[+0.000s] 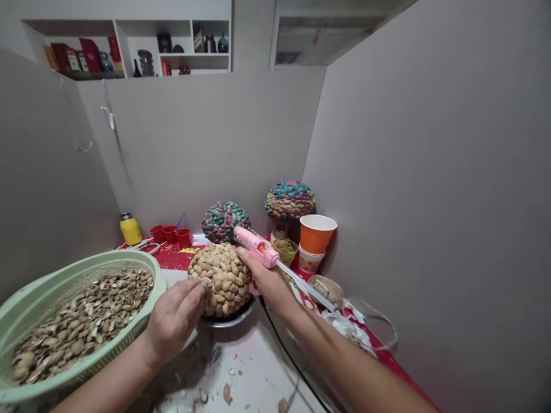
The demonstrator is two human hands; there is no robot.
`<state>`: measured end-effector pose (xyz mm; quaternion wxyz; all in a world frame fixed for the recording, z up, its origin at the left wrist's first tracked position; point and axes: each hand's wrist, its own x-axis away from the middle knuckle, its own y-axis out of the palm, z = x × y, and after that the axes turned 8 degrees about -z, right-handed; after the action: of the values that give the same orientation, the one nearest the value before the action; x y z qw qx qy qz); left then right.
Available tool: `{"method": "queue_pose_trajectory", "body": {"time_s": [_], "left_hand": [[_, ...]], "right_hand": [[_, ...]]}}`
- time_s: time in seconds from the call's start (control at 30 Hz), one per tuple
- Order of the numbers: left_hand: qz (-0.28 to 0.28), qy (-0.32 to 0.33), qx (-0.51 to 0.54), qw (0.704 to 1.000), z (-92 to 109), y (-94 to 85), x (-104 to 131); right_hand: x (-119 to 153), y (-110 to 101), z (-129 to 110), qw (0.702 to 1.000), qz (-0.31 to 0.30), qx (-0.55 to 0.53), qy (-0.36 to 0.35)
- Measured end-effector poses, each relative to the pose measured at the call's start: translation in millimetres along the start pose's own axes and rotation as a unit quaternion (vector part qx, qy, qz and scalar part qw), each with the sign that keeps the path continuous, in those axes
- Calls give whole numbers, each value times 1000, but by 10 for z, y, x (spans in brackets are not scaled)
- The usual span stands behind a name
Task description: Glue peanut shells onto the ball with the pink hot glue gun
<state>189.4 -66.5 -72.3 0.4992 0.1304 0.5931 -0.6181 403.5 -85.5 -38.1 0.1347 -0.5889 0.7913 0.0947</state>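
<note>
A ball covered in peanut shells (221, 281) rests in a shallow metal dish (230, 321) in front of me. My right hand (269, 284) is wrapped round a pink hot glue gun (256, 245), held over the ball's upper right with a long clear glue stick (303, 284) jutting from its back. Against the ball's lower left side, my left hand (178, 315) has its fingers closed; whatever they pinch is hidden. Left of that hand stands a green plastic basket (159, 281) holding many loose peanut shells (81, 321).
Behind are two painted shell-covered shapes (226, 221), (289, 199). Red cups (170, 234) and a yellow bottle (130, 229) stand at back left; paper cups (317, 234) and twine (327, 288) at right. A black cord (284, 347) crosses the table; walls enclose it.
</note>
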Motion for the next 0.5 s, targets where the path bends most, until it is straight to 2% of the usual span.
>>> {"method": "queue_pose_trajectory", "body": {"time_s": [0.1,0.17,0.3,0.5], "left_hand": [[4,150,-131,980,-125,75,35],[5,199,-160,967,-191,105,49],[-9,222,-169,960,-248,123,26],[-15,234,-172,957,-201,121,-46]], "right_hand": [[-8,18,39,1000,-7,-10,3],[19,7,31,1000,-12,-16,5],[74,-10,6,1000,-16,-20,4],[78,-26,39,1000,-21,-5,-5]]}}
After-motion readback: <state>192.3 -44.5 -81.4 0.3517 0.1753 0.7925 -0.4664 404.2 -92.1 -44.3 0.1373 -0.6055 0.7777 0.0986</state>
